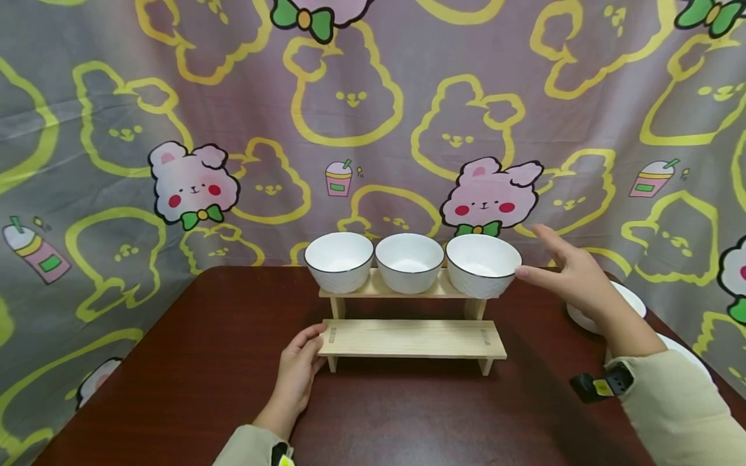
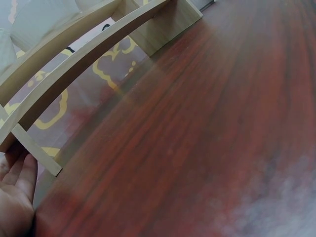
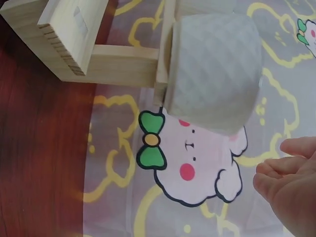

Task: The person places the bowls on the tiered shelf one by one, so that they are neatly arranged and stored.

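Note:
A two-tier wooden shelf stand (image 1: 408, 338) stands on the dark red-brown table. Three white bowls with dark rims sit in a row on its upper board: a left bowl (image 1: 340, 265), a middle bowl (image 1: 410, 266) and a right bowl (image 1: 482, 266). My left hand (image 1: 296, 369) grips the left end of the lower board, fingers reaching beneath it in the left wrist view. Beside the right bowl, my right hand (image 1: 574, 278) is held with thumb and fingers spread, holding nothing. The right wrist view shows a gap between this hand (image 3: 291, 182) and the textured bowl (image 3: 217, 71).
On the table's right side are more white dishes; one white dish (image 1: 626, 301) is partly behind my right forearm, another (image 1: 682, 349) behind the sleeve. A patterned curtain (image 1: 250, 116) hangs behind the table (image 1: 175, 375).

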The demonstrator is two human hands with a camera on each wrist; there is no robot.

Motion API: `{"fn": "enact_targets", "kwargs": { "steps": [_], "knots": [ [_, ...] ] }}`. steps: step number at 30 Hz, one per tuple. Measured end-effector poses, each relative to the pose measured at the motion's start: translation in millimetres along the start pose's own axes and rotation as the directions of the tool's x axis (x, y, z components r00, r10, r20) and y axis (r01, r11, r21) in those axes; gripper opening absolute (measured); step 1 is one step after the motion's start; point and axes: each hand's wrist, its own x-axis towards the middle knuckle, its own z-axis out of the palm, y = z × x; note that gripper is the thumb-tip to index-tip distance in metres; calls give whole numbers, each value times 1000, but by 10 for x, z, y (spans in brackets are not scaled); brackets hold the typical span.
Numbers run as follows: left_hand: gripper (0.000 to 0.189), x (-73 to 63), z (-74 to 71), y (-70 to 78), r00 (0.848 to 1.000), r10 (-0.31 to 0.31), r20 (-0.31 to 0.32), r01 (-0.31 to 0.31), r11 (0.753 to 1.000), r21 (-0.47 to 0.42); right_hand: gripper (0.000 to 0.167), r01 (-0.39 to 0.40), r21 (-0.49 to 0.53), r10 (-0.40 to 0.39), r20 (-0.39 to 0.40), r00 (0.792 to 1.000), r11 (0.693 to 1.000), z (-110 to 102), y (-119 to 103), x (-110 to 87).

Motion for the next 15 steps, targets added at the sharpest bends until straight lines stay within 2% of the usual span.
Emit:
{"fn": "enact_targets", "kwargs": {
  "steps": [10,15],
  "knots": [
    [33,-2,-1,-3,1000,8,8,-8,1000,-9,82,-56,-11,56,-7,998,998,-150,117,-209],
    [33,5,-4,2,1000,10,10,-9,1000,-12,71,-10,16,11,-50,999,1000,-222,303,-327]
  ]
}}
